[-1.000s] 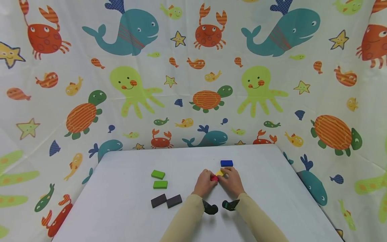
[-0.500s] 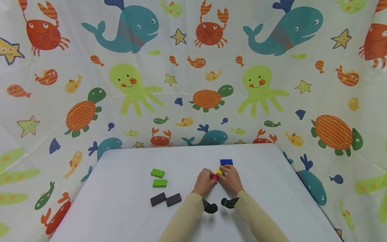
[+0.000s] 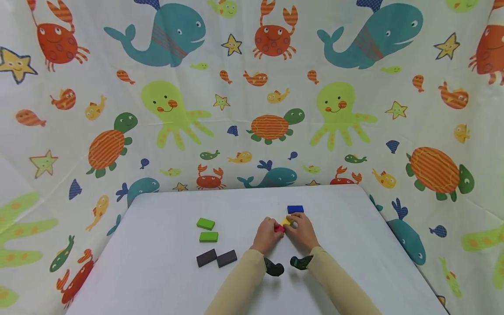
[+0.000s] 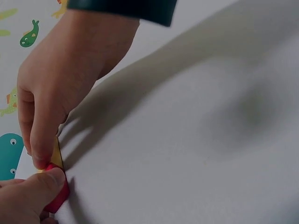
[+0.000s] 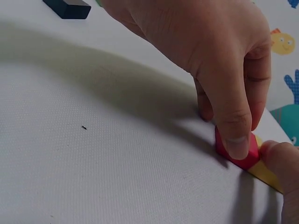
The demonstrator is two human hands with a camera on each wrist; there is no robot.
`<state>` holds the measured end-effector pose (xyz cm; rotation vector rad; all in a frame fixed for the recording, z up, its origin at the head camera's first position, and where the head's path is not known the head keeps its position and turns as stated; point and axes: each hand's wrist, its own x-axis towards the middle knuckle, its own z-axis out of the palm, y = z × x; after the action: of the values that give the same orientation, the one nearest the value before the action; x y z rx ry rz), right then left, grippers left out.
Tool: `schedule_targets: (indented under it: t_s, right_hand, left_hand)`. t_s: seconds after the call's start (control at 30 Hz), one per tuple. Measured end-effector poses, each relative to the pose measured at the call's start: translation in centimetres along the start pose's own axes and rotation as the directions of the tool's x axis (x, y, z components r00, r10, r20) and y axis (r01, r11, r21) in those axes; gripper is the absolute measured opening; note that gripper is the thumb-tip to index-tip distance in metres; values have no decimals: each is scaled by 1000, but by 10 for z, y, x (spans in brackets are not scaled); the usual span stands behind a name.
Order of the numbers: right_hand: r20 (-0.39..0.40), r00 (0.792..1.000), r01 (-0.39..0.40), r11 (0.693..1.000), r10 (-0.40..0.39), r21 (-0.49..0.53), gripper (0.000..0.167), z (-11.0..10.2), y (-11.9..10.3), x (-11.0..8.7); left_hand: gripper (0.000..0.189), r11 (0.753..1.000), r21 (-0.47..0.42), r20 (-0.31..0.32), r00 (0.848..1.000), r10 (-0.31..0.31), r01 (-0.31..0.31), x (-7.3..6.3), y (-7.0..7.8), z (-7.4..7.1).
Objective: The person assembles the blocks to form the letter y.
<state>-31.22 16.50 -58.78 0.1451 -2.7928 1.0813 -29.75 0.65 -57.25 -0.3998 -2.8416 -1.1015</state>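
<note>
Near the table's middle right, my left hand (image 3: 267, 235) pinches a red block (image 3: 279, 228) between thumb and fingers. Right against it lies a yellow block (image 3: 285, 222), which my right hand (image 3: 303, 232) grips with thumb and fingertips. In the left wrist view the red block (image 4: 58, 201) and yellow block (image 4: 57, 155) meet end to end, partly covered by fingers. The right wrist view has the left thumb on the red block (image 5: 253, 156) and the right thumb by the yellow block (image 5: 265, 173). A blue block (image 3: 295, 209) lies just beyond the right hand.
Two green blocks (image 3: 208, 237) lie apart to the left on the white table (image 3: 149, 262). Closer to the person, two dark blocks (image 3: 206, 258) almost touch at their corners. A cloth printed with sea animals (image 3: 267, 127) hangs behind the table.
</note>
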Motion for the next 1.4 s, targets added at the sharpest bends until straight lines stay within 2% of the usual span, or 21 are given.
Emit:
schedule_targets:
  t_s: [0.27,0.4,0.53,0.73,0.87,1.03,1.13,1.4]
  right_hand:
    - [-19,1000,15,1000,-15,13,37,-4,-5,0]
    - [-55,998,-24,999,26,33,38,-9,-6,4]
    - [-116,991,-67,997,72,44,41,-15,-3,17]
    - [-161,972,-168,985,171,31,45,-20,2,37]
    - [-156,957,-240,970,245,46,50,-19,2,42]
    - [-76,946,-311,948,315,63,55,-16,-6,41]
    - [-58,942,-327,943,330,57,54,-13,-9,41]
    - [-88,943,-321,947,321,9,54,-9,-12,44]
  left_hand:
    - [23,1000,-2,4,1000,-12,12,3,-1,0]
    - [24,1000,3,2,1000,15,-15,2,-3,2]
    - [24,999,1,-14,999,45,-45,2,-5,3]
    - [24,999,1,-16,999,42,-42,4,-7,4]
    - [22,999,-5,-23,998,50,-50,3,-8,5]
    - [21,997,7,-32,997,73,-73,0,-6,5]
    - [20,997,16,-23,997,71,-71,0,-5,3]
    - [20,995,31,-46,994,97,-96,2,-5,3]
